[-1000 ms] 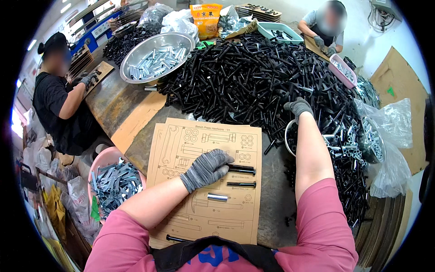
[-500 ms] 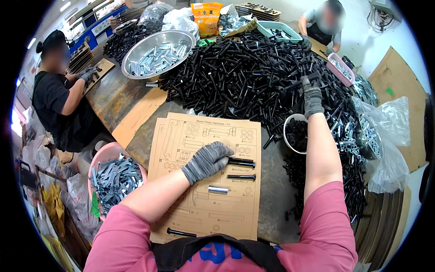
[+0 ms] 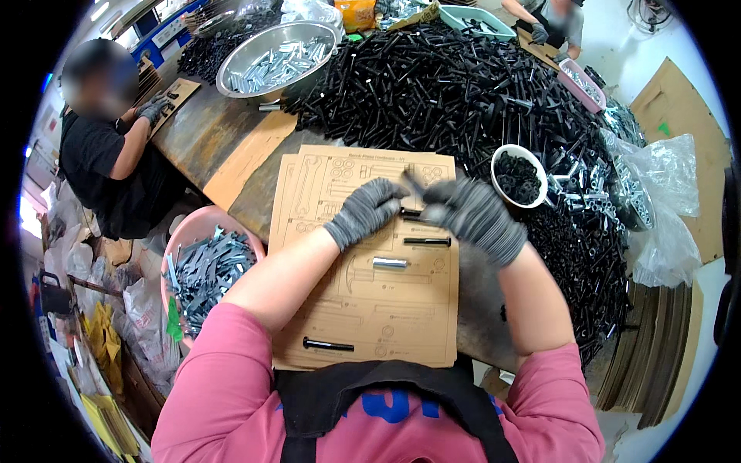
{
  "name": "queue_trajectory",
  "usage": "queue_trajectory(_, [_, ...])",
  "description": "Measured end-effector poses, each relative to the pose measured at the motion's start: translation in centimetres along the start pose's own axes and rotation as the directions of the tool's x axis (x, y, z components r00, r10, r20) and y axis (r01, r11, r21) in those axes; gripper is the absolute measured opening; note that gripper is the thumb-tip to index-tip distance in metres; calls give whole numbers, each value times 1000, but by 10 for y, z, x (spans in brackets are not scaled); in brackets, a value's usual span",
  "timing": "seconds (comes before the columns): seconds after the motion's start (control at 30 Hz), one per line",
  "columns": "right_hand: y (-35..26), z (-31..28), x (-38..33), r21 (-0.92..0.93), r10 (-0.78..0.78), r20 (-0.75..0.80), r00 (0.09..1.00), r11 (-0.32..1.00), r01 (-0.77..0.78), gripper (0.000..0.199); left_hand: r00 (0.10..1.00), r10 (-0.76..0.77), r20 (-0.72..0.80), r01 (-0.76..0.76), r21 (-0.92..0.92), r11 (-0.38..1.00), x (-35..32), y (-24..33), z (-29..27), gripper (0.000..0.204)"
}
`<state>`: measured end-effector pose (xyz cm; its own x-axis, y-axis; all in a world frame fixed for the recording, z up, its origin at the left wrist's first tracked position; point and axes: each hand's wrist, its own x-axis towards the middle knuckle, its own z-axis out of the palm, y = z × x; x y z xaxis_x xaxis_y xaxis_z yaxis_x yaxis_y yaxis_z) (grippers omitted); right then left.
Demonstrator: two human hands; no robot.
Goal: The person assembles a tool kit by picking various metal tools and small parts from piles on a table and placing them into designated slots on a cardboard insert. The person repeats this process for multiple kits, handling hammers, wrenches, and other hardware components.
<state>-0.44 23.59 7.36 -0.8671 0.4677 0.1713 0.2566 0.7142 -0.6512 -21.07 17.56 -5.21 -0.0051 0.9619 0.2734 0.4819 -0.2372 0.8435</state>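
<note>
Both my hands wear grey knit gloves over a brown printed hardware card [image 3: 363, 297]. My left hand [image 3: 364, 214] rests on the card's upper part, thumb and fingers apart, fingertips near a partly covered black bolt [image 3: 410, 214]. Blurred by motion, my right hand [image 3: 477, 218] is closed around a dark rod-like piece [image 3: 414, 184], which looks like a black bolt, held just above the card. Below lie another black bolt [image 3: 427, 241] and a silver metal sleeve [image 3: 390, 263]. A longer black bolt [image 3: 328, 345] lies at the card's near left.
A big heap of black bolts [image 3: 432, 92] covers the far table. Around it stand a steel bowl of silver tubes [image 3: 231, 76], a white bowl of black nuts [image 3: 498, 158] and a pink tub of flat metal wrenches [image 3: 174, 266]. Co-workers [image 3: 100, 166] [image 3: 562, 27] sit at left and far right.
My right hand has come back from the bolt heap to the card, bringing a dark piece with it. My left hand stays over the card. The whole view has shifted slightly.
</note>
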Motion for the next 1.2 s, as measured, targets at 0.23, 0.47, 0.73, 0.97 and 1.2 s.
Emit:
queue_trajectory(0.23, [-41, 95, -41, -560, 27, 234, 972, 821, 112, 21, 964, -263, 36, 265, -93, 960, -44, 60, -33, 33])
queue_trajectory(0.47, [-18, 79, -57, -558, -126, -165, 978, 830, 13, 10, 929, -279, 244, 79, 607, 791, -106, 106, -29, 26])
queue_trajectory(0.73, [-34, 23, -87, -44, 74, -566, 821, 992, -121, 9, 976, -178, 125, 48, 677, 734, -107, 95, -16, 22])
queue_trajectory(0.97, [-48, 32, -95, 512, 292, -483, 826, 859, -5, 10, 981, -185, 65, 100, 643, 759, -108, 105, -17, 32])
queue_trajectory(1.2, [-75, 83, -71, 870, 275, -296, 915, 473, 140, 17, 917, -233, 325, 348, -362, 865, -136, 123, -5, 74])
